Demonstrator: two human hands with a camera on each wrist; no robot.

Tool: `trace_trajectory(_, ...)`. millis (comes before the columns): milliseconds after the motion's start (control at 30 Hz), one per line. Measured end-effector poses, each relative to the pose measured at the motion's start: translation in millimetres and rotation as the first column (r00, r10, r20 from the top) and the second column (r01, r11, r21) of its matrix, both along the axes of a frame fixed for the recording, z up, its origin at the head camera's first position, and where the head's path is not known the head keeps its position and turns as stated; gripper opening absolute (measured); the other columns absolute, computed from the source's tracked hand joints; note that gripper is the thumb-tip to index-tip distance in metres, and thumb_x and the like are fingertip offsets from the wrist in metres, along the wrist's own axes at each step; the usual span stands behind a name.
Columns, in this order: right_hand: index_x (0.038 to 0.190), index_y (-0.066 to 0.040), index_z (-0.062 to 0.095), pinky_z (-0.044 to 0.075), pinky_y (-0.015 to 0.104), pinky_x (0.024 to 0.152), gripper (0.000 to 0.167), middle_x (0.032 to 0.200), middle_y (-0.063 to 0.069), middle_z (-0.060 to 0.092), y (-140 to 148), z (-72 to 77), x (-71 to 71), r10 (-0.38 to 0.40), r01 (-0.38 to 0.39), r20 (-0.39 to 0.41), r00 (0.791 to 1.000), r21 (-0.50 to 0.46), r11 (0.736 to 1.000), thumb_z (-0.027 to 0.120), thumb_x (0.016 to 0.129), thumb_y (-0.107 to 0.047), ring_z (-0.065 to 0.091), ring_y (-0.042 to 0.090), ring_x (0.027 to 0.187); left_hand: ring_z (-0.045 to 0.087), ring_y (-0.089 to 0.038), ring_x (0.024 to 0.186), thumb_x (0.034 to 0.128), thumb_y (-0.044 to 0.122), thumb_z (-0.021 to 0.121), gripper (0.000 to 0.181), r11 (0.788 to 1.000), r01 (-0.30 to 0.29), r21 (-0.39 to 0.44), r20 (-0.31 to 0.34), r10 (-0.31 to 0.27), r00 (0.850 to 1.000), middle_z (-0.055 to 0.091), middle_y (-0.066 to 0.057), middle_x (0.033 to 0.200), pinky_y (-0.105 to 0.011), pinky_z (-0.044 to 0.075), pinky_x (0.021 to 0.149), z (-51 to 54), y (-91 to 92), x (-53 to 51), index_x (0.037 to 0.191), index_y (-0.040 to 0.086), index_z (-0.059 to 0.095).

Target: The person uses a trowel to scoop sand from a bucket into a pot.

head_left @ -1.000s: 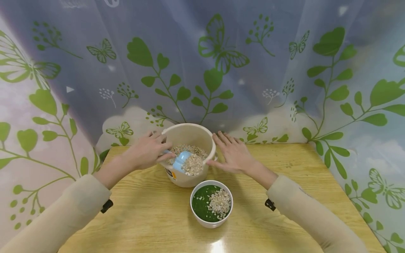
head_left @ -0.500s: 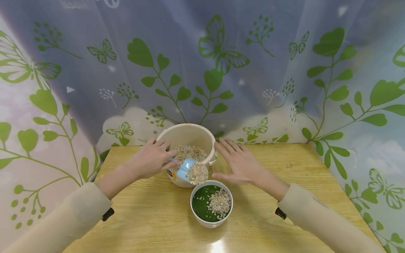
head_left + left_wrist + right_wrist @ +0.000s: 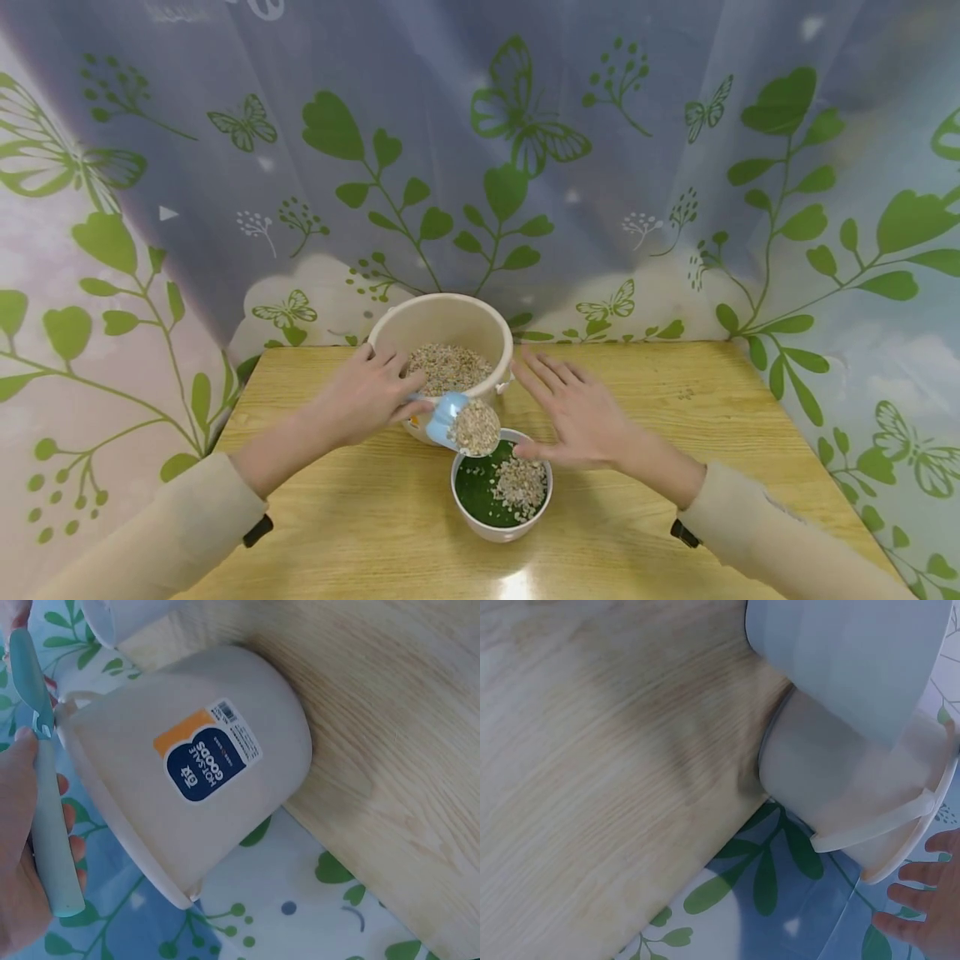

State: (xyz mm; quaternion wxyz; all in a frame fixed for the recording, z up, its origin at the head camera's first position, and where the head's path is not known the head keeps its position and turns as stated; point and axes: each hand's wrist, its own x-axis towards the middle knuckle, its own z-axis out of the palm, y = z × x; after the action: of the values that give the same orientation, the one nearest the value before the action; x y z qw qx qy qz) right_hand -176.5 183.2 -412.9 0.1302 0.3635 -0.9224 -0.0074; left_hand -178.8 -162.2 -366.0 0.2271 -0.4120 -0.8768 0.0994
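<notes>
Compared with a second ago, the blue scoop is out of the bucket and over the back left rim of the bowl. Both hands are a bit nearer the person too.

Nearest is the bowl, about midway between the left and right edges of the counter. Its inside is green, and a pile of grains lies on the right side. It seems to stand close in front of the bucket so the scoop has only a short way to go.

Next is the scoop, full of grains. The left hand holds its handle, with the fingers curled around it. The scoop looks nearly flat, maybe so that nothing spills.

The right hand holds nothing and is spread wide, just beside the bucket. Its thumb is by the bowl's rim, but I can't tell if they touch. Maybe it is there to steady things.

Farther back, the bucket stands upright near the far edge, a little left of the middle. More grains lie inside. Behind everything hangs a leafy curtain.
</notes>
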Motion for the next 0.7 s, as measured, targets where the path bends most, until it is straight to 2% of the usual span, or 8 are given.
trace_trajectory(100, 0.168, -0.012, 0.023, 0.038, 0.058, 0.123, 0.115, 0.172, 0.018, 0.031, 1.0, -2.3, 5.3, 0.012, -0.012, 0.001, 1.0, 0.004, 1.0, 0.023, 0.09, -0.095, 0.039, 0.041, 0.156, 0.061, -0.021, 0.081, 0.0979, 0.057, 0.065, 0.034, 1.0, 0.001, 0.012, -0.011, -0.001, 1.0, 0.067, -0.002, 0.089, -0.038, 0.048, 0.071, -3.3, 1.5, 3.8, 0.1, 0.023, 0.065)
trace_trajectory(200, 0.169, -0.012, 0.021, 0.037, 0.059, 0.123, 0.114, 0.173, 0.017, 0.03, 2.1, -5.1, 10.5, 0.017, -0.017, 0.011, 1.0, 0.004, 1.0, 0.027, 0.09, -0.094, 0.037, 0.04, 0.158, 0.066, -0.022, 0.084, 0.0976, 0.058, 0.065, 0.035, 1.0, 0.005, 0.018, -0.016, -0.005, 1.0, 0.071, -0.004, 0.094, -0.04, 0.051, 0.073, -6.8, 3.0, 7.4, 0.103, 0.023, 0.068)
trace_trajectory(333, 0.168, -0.011, 0.023, 0.037, 0.059, 0.123, 0.115, 0.174, 0.016, 0.027, 3.5, -10.4, 15.7, 0.018, -0.018, 0.021, 1.0, -0.002, 1.0, 0.019, 0.09, -0.095, 0.036, 0.04, 0.158, 0.069, -0.024, 0.09, 0.0971, 0.058, 0.066, 0.037, 1.0, 0.009, 0.01, -0.036, -0.009, 0.999, 0.074, -0.006, 0.1, -0.041, 0.053, 0.074, -11.3, 3.9, 11.9, 0.105, 0.022, 0.069)
trace_trajectory(433, 0.168, -0.011, 0.024, 0.038, 0.058, 0.123, 0.116, 0.174, 0.016, 0.026, 4.4, -13.9, 19.1, 0.02, -0.02, 0.022, 1.0, 0.0, 1.0, 0.013, 0.089, -0.095, 0.036, 0.039, 0.158, 0.068, -0.024, 0.087, 0.0962, 0.059, 0.067, 0.037, 1.0, 0.009, 0.015, -0.047, -0.009, 0.999, 0.073, -0.005, 0.098, -0.039, 0.051, 0.072, -15.0, 3.9, 14.6, 0.102, 0.022, 0.068)
trace_trajectory(567, 0.168, -0.012, 0.026, 0.038, 0.057, 0.123, 0.113, 0.174, 0.016, 0.028, 6.3, -17.9, 23.6, 0.021, -0.021, 0.025, 0.999, -0.004, 1.0, 0.019, 0.091, -0.094, 0.036, 0.038, 0.159, 0.067, -0.023, 0.084, 0.0953, 0.06, 0.067, 0.038, 1.0, -0.001, 0.023, -0.052, 0.002, 0.999, 0.071, -0.003, 0.095, -0.036, 0.049, 0.07, -19.1, 4.5, 17.3, 0.102, 0.022, 0.068)
trace_trajectory(700, 0.167, -0.012, 0.027, 0.037, 0.058, 0.124, 0.114, 0.174, 0.015, 0.028, 8.2, -23.2, 27.3, 0.018, -0.018, 0.034, 0.999, -0.006, 1.0, 0.018, 0.09, -0.095, 0.036, 0.038, 0.159, 0.067, -0.022, 0.083, 0.0961, 0.062, 0.064, 0.041, 1.0, -0.018, 0.007, -0.065, 0.018, 0.998, 0.07, -0.002, 0.093, -0.035, 0.047, 0.07, -23.1, 5.2, 19.3, 0.101, 0.022, 0.066)
